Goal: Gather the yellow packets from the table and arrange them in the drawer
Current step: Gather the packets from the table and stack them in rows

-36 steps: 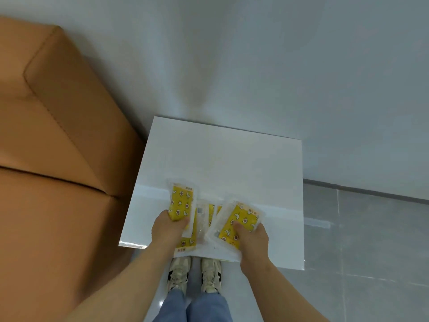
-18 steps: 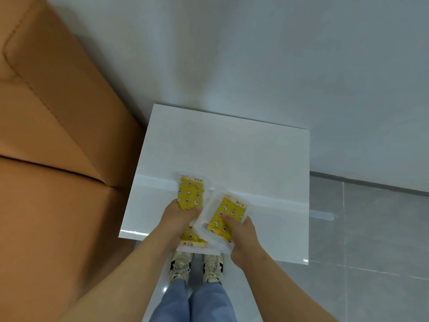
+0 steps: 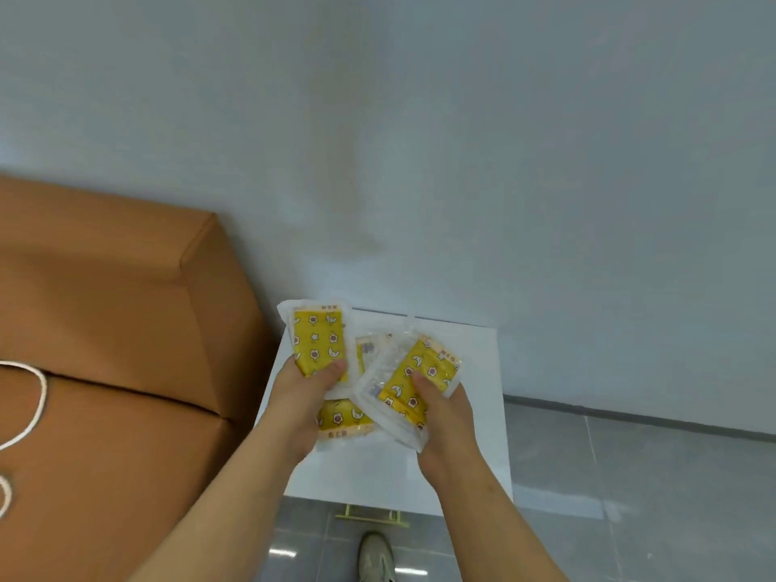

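Several packets (image 3: 319, 344) above table (image 3: 357, 476), near sofa (image 3: 105, 329)

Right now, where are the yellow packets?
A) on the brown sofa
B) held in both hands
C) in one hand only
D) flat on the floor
B: the left hand and the right hand each grip some of the packets, thumbs pressed on top.

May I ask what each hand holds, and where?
Left hand grips yellow packets by the near end; right hand a second stack, thumb across its middle.
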`<state>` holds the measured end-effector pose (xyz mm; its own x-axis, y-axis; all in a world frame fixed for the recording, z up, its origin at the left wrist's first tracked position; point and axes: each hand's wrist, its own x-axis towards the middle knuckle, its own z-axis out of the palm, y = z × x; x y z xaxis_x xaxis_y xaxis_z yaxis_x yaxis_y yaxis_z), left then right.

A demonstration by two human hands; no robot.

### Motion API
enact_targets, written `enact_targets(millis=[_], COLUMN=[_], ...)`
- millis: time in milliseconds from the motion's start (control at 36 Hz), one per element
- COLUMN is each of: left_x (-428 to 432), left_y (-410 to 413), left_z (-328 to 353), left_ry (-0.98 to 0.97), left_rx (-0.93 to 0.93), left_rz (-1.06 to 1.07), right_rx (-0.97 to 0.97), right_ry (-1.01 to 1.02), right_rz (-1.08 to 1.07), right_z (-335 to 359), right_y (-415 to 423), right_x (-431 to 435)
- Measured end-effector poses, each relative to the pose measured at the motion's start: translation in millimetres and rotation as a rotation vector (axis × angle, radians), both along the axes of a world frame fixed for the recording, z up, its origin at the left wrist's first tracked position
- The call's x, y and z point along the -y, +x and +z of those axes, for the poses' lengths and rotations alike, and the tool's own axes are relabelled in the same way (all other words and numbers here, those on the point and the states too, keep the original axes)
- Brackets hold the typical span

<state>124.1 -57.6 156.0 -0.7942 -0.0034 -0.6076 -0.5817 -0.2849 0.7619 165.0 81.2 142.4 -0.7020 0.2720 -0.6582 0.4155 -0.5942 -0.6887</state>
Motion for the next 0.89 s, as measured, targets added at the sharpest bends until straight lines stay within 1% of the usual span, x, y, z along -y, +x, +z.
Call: enact_targets(millis=[83,194,306,556,750,889], left_x=[8,23,43,77,80,72], left_y=[7,27,62,174,274,369], left_z=[41,86,120,164,181,182], left_ry=[0.051,0.113,0.19,0.226,0.242,0.237], left_rx=[-0.09,-0.207,-0.272,-0.285,-0.293,-0.305], left_rz=[0.019,-0.011,-0.043,-0.212,-0.26,-0.291], right_rx=[-0.072,-0.185,-0.293,-0.318,-0.373,-0.392], right_ry=[0.017,0.027,0.048,-0.036,-0.005,0.048], right_rz=[-0.026,-0.077,-0.148,-0.407,-0.483,-0.518], right_z=[36,83,121,161,182,184], right_y=[12,34,74,211,314,406], right_x=[7,28,55,111,122,117])
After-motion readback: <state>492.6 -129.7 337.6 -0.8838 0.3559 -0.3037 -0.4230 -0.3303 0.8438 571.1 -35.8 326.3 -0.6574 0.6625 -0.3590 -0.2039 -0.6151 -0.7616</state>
